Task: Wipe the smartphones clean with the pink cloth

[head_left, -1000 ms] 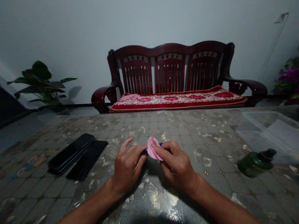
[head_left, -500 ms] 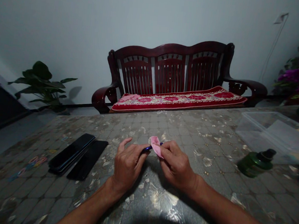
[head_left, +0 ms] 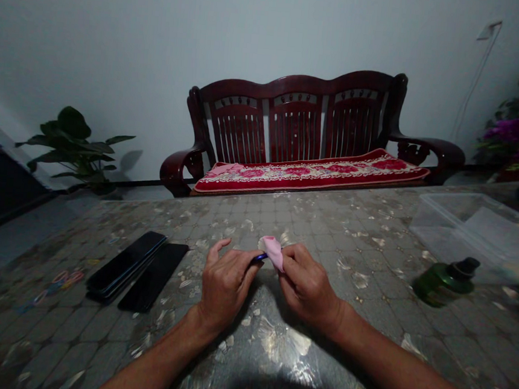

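Over the middle of the table, my left hand point(head_left: 228, 279) pinches a slim, shiny blue rod point(head_left: 260, 257) that looks like a pen. Its little finger sticks up and away from the others. My right hand point(head_left: 308, 286) grips a small pink cloth point(head_left: 273, 253) between thumb and fingers. The cloth is folded around the rod's right part and hides it. Both hands are close together, with the rod and cloth between them. Whether the right fingers press on the rod through the cloth is hidden.
Left lie stacked black phones point(head_left: 126, 264), another dark flat phone point(head_left: 154, 277) and colourful loops point(head_left: 61, 279). To the right stand a green bottle point(head_left: 442, 285) with a black top and a clear plastic box point(head_left: 448, 220). A wooden bench point(head_left: 293, 122) is beyond the table point(head_left: 329, 225).
The pink cloth now wraps more of the rod, covering the end that stuck out on its right. My hands have shifted only slightly.
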A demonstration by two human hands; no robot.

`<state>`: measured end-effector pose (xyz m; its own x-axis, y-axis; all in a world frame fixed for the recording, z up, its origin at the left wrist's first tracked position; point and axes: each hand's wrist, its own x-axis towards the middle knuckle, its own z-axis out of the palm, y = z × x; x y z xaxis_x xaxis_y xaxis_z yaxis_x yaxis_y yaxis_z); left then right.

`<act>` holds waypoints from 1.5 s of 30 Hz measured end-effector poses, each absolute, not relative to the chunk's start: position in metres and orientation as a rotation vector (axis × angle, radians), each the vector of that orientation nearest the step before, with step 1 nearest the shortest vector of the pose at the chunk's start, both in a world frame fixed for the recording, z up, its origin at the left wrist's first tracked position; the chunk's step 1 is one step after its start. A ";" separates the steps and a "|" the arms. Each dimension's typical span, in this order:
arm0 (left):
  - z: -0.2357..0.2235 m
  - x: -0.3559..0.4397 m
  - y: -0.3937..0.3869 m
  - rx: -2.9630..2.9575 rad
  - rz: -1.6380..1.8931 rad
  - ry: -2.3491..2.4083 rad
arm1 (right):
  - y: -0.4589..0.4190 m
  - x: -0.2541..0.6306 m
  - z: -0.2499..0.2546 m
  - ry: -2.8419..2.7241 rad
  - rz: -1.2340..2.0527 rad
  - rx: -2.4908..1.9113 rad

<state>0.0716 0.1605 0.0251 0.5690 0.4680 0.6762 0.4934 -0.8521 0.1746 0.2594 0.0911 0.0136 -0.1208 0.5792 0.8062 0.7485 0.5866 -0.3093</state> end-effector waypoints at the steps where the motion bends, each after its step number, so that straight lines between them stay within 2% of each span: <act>1: 0.025 0.071 0.161 -2.744 -1.182 -0.839 | 0.094 0.262 0.011 -1.780 -0.203 -1.102; 14: 0.026 0.073 0.162 -2.750 -1.222 -0.810 | 0.094 0.260 0.013 -1.719 -0.140 -1.123; 20: 0.023 0.074 0.166 -2.754 -1.400 -0.970 | 0.107 0.268 0.005 -1.457 0.261 -1.300; 24: 0.022 0.078 0.164 -2.757 -1.544 -1.034 | 0.110 0.264 0.002 -1.304 0.639 -1.253; 27: 0.021 0.080 0.162 -2.772 -1.614 -1.039 | 0.110 0.263 0.002 -1.231 0.753 -1.205; 35: 0.017 0.079 0.165 -2.757 -1.730 -1.174 | 0.108 0.270 0.008 -1.392 0.592 -1.206; 42: 0.026 0.076 0.164 -2.743 -1.549 -0.907 | 0.103 0.278 0.020 -1.618 0.435 -1.236; 45: 0.029 0.077 0.164 -2.785 -1.589 -0.955 | 0.102 0.279 0.024 -1.654 0.389 -1.234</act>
<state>0.0765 0.1642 0.0287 0.3924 0.5665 0.7246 0.3738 -0.8180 0.4371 0.2793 0.1020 0.0237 0.0150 0.8564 0.5162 0.5363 0.4288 -0.7270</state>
